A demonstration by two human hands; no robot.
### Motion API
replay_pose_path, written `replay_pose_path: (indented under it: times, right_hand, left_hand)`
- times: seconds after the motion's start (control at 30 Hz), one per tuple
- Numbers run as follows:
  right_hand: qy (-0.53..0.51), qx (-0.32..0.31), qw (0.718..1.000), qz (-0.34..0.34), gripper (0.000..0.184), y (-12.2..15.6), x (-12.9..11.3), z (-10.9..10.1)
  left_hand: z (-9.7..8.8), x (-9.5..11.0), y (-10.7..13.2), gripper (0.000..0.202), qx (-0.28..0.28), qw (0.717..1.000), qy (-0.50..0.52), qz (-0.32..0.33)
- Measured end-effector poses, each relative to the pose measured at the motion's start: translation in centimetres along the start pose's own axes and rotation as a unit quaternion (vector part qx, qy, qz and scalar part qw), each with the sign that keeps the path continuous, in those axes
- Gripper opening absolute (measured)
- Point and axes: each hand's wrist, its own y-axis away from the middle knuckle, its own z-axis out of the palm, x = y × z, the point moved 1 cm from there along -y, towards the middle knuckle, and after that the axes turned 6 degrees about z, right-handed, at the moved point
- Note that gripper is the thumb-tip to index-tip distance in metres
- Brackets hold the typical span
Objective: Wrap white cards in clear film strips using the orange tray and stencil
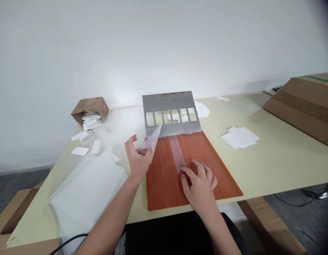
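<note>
My left hand [139, 157] is pinching a thin, clear plastic sheet [154, 140], tilted up over the left edge of an orange-red board [166, 191]. A narrow clear strip [177, 152] lies on the board, running lengthwise near its middle. At the strip's near end my right hand [201, 179] has its fingertips down, bent and apart, with nothing gripped. Hinged to the board's far edge, a grey metal plate [168, 101] with a row of rectangular windows is swung up.
Clear sheets [86, 187] lie at the left, overhanging the table's edge. Behind them, a small cardboard box [93, 104] spills white pieces. White cut-outs [239, 137] are piled right of the board. A large carton [304, 102] stands far right, and a wall rises behind.
</note>
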Motion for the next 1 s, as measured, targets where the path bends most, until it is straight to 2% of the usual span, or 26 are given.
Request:
replay_pose_path:
  times: [0.23,0.5,0.77,1.0]
  right_hand:
    - [-0.021,0.005,1.000,-0.021,0.027,2.2,-0.2,-0.1]
    - [-0.042,0.020,0.998,-0.035,0.025,2.8,0.2,0.4]
    - [-0.041,0.034,0.998,-0.041,0.023,2.8,0.3,0.5]
    - [-0.067,0.041,0.997,-0.026,0.022,2.9,0.3,0.3]
  left_hand:
    - [0.2,-0.1,0.4,0.063,-0.005,1.000,0.019,0.005]
    - [0.3,-0.5,0.7,0.061,-0.012,1.000,0.020,0.007]
    - [0.2,-0.8,0.3,0.032,-0.028,0.997,0.067,0.011]
    - [0.5,-0.6,0.1,0.031,-0.045,0.977,0.182,-0.097]
